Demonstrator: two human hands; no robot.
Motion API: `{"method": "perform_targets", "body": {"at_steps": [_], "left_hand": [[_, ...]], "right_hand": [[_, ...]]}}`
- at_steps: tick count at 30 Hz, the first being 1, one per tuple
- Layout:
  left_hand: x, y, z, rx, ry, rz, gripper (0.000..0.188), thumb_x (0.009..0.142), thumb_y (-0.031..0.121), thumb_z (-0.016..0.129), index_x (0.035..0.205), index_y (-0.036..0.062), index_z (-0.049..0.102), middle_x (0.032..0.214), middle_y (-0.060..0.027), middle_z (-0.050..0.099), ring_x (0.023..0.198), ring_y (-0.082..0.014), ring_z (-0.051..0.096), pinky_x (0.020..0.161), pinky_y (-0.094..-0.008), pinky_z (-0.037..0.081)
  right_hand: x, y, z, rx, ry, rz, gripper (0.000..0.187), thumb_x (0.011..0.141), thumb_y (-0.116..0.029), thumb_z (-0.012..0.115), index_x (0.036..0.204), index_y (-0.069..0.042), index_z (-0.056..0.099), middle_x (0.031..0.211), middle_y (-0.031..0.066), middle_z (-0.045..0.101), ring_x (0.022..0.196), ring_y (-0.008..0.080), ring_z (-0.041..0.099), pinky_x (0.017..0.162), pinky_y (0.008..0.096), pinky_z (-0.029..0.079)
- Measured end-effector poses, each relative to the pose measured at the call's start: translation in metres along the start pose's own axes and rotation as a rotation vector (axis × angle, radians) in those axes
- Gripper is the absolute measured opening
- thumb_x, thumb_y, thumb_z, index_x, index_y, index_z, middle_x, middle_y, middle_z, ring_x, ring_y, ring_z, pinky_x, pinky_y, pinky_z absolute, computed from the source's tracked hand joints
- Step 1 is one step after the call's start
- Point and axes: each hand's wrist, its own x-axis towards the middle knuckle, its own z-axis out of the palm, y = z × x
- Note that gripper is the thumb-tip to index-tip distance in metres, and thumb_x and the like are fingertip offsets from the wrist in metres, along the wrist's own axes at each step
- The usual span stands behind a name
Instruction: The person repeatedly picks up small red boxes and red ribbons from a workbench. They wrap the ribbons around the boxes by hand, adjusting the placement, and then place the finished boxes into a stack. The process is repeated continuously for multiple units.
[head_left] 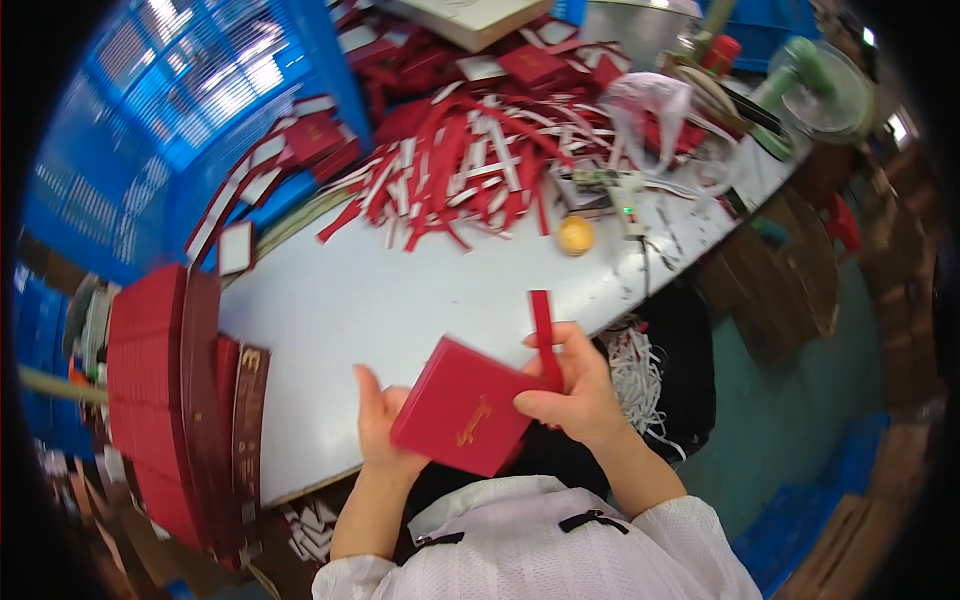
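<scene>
A flat, square red box (468, 408) with small gold lettering is held tilted over the table's near edge. My right hand (585, 395) grips its right corner, thumb on top. A red strip (541, 325), perhaps ribbon or leatherette, stands up from between the same hand's fingers. My left hand (382, 428) is against the box's left side, its thumb stretched out and away from the lid. Some of the left fingers are hidden behind the box, so how far they support it cannot be seen.
Red and white strips (470, 165) are heaped across the back of the white table (330, 290). Tall stacked red boxes (150, 370) stand at the left, before a blue crate (120, 190). A yellow round object (575, 235) lies near wiring; a black bin (690, 370) holds white strips.
</scene>
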Motion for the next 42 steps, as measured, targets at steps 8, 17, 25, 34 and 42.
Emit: {"method": "perform_targets", "body": {"at_steps": [8,17,25,34,42], "left_hand": [[-0.008,-0.007,0.022,0.321,0.173,-0.113,0.053,0.071,0.019,0.061,0.113,-0.0024,0.038,0.108,-0.0145,0.048,0.100,-0.0237,0.048,0.083,-0.0363,0.040],[0.024,-0.024,0.036,0.560,0.352,0.358,0.021,0.082,0.002,0.040,0.103,0.0015,0.043,0.097,-0.0082,0.051,0.089,-0.0157,0.050,0.077,-0.0283,0.040],[0.021,-0.024,0.040,0.652,0.268,0.325,0.025,0.088,0.014,0.027,0.106,-0.0003,0.038,0.097,-0.0091,0.049,0.087,-0.0134,0.050,0.076,-0.0273,0.041],[0.016,-0.026,0.038,0.677,0.197,0.291,0.031,0.089,0.020,0.026,0.112,0.0003,0.032,0.105,-0.0133,0.047,0.091,-0.0229,0.051,0.077,-0.0344,0.043],[0.016,-0.029,0.040,0.660,0.190,0.320,0.031,0.088,0.020,0.027,0.112,-0.0001,0.033,0.106,-0.0138,0.047,0.093,-0.0237,0.051,0.077,-0.0348,0.043]], "right_hand": [[0.005,0.024,-0.020,-0.088,0.208,-0.149,0.040,0.069,0.006,0.053,0.104,-0.003,0.035,0.087,0.0092,0.054,0.059,0.0083,0.052,0.043,0.0161,0.041],[-0.009,0.003,0.011,-0.251,-0.001,-0.248,0.009,0.079,-0.003,0.048,0.072,0.002,0.051,0.066,0.0050,0.054,0.059,0.0101,0.052,0.055,0.0208,0.042],[0.006,-0.002,0.016,-0.693,-0.006,-0.476,0.011,0.072,-0.003,0.054,0.062,-0.002,0.049,0.051,0.0062,0.044,0.044,0.0193,0.039,0.048,0.0293,0.035],[0.004,-0.006,0.015,-0.801,0.016,-0.570,0.013,0.069,-0.003,0.056,0.058,-0.004,0.049,0.046,0.0045,0.041,0.042,0.0210,0.041,0.068,0.0345,0.042],[0.004,-0.006,0.013,-0.864,0.003,-0.658,0.013,0.067,-0.003,0.056,0.058,-0.004,0.048,0.047,0.0046,0.040,0.042,0.0216,0.041,0.066,0.0346,0.042]]}}
